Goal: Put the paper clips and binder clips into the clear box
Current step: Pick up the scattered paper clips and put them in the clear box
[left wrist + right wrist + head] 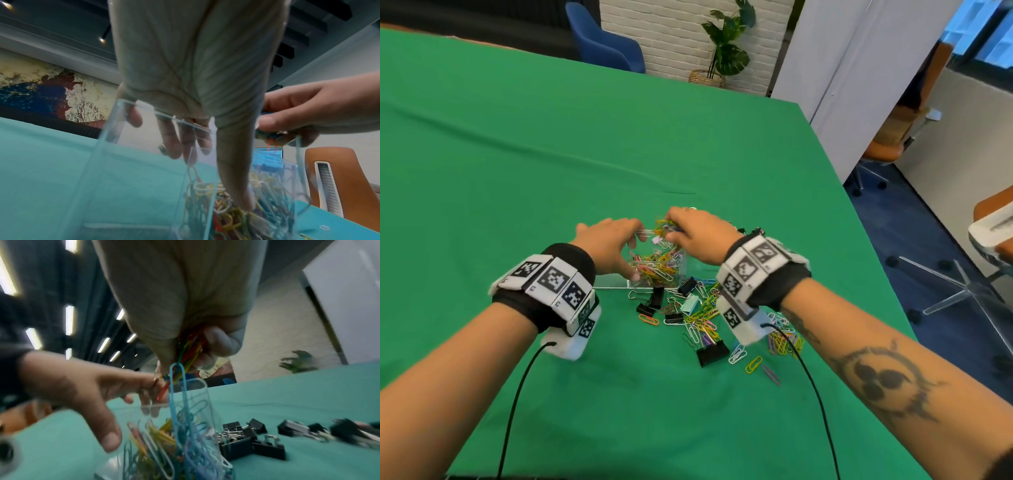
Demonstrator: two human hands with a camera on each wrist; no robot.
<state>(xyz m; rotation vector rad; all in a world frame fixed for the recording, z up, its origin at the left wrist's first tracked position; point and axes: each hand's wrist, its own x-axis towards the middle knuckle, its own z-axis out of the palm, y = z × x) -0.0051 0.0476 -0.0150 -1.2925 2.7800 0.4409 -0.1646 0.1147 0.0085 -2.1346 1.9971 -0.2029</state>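
A bunch of thin, bendy, coloured wire paper clips (662,226) is pinched in the right hand (697,236) just above the small clear plastic box (654,263), which is gripped by the left hand (609,245) on the green cloth desk (517,154). These clips are judged light, slippery and quick to tangle, so a bunch is best pinched. The hard black metal binder clips (712,353) beside the box are judged heavier and best held by their flat sides.

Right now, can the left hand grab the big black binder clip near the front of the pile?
Probably not yet. The left hand is busy holding the clear box. The big black binder clip lies uncovered, nearer the right hand.
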